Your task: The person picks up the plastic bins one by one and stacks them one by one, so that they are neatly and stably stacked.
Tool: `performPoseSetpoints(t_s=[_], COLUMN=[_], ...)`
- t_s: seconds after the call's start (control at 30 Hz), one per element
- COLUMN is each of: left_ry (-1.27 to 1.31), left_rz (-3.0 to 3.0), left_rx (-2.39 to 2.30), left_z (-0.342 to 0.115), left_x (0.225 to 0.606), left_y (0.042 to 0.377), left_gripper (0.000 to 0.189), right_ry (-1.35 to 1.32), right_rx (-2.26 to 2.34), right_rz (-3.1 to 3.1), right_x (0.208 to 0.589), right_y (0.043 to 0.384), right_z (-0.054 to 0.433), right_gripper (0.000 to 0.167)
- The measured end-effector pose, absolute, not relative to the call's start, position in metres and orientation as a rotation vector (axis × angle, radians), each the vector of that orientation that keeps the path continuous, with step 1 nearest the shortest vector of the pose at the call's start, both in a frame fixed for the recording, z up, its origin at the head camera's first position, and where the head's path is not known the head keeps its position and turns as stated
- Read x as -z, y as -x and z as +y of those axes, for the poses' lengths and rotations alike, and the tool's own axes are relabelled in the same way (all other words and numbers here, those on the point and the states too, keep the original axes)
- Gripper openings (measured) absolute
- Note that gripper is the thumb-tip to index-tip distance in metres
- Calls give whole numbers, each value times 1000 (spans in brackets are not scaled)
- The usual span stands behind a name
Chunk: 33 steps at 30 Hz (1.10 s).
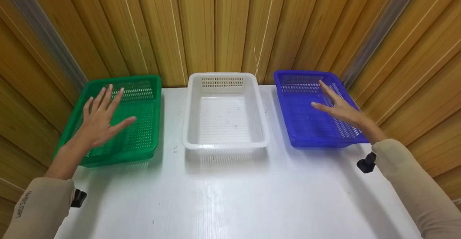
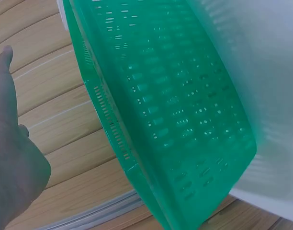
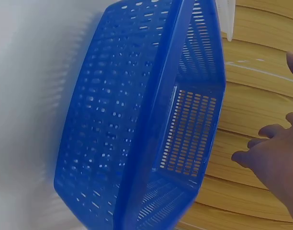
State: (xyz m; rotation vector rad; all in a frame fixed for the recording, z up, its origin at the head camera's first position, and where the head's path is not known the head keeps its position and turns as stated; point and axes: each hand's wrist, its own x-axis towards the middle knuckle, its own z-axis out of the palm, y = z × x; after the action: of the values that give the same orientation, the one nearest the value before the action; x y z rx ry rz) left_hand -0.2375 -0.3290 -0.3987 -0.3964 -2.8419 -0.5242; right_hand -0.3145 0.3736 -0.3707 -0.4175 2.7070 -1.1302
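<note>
My left hand (image 1: 98,123) hovers over the green basket (image 1: 156,123), fingers spread and straight, holding nothing. In the left wrist view that hand (image 2: 15,158) shows at the left edge, apart from the basket's slotted wall (image 2: 185,110). On the other side, my right hand (image 1: 342,110) is held above the blue basket (image 1: 293,123), with thumb and fingers apart and nothing in them. The right wrist view has this hand (image 3: 276,158) at the right, clear of the blue basket's rim (image 3: 141,129). Between the two stands a white basket (image 1: 226,146), which neither hand touches.
All three baskets stand in a row at the back of a white table (image 1: 230,195). Wood-look panel walls (image 1: 230,26) rise behind and at both sides. A small black device (image 1: 366,162) sits at the right sleeve's cuff, another (image 1: 78,198) at the left.
</note>
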Motion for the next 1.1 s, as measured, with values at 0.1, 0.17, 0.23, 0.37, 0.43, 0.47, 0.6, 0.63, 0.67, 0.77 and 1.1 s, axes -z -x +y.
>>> performPoseSetpoints(t_s=[0.1,0.17,0.23,0.37,0.43,0.47,0.6,0.63,0.67,0.77,1.1], left_ry=[391,386,379,377,376,375,382,384,386,380,393], left_rz=[-2835,-2835,-2832,-2825,-2823,-2821,-2828,-2832,-2838,-2858,-2857], left_rx=[595,642,688,784,835,858,940,959,976,1030,1202], left_z=[-325,-322,-319,-311,-306,-304,-293,-290,-288,-282,-263], left_x=[399,399,399,401,401,402,402,402,402,403,410], left_y=[237,238,238,238,239,239,241,242,242,242,237], left_gripper=[92,92,91,89,89,88,86,86,86,84,78], right_ry=[439,449,446,446,448,451,459,459,460,455,487], right_rx=[1249,1310,1344,1398,1434,1447,1470,1470,1470,1480,1545], right_rz=[2631,2583,2550,2503,2470,2456,2407,2397,2387,2354,2231], right_x=[373,374,373,371,370,369,369,370,371,373,381], right_y=[315,315,314,314,314,313,310,309,309,307,300], right_z=[369,366,361,347,339,336,324,322,320,314,291], right_gripper=[87,85,84,81,80,79,78,79,78,78,74])
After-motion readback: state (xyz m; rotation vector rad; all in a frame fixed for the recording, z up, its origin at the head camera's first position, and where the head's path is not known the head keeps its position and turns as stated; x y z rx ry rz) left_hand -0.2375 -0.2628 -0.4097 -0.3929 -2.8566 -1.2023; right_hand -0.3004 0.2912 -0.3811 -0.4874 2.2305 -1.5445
